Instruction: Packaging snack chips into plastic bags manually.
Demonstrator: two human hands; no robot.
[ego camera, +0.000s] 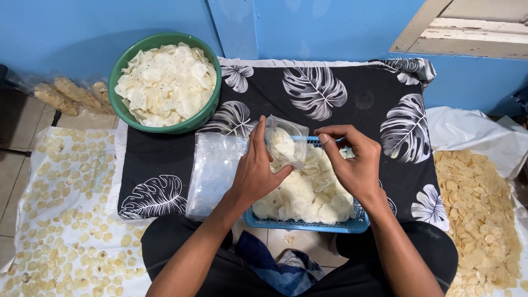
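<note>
Left hand (254, 175) grasps clear bag (287, 144); right hand (355, 162) pinches rim above tray (308, 224).

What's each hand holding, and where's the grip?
The left hand holds a clear plastic bag of white chips by its lower side, mouth open. The right hand pinches the bag's rim at the opening.

Green bowl (118, 104), blue basket (308, 225), black leaf-print cloth (352, 96).
</note>
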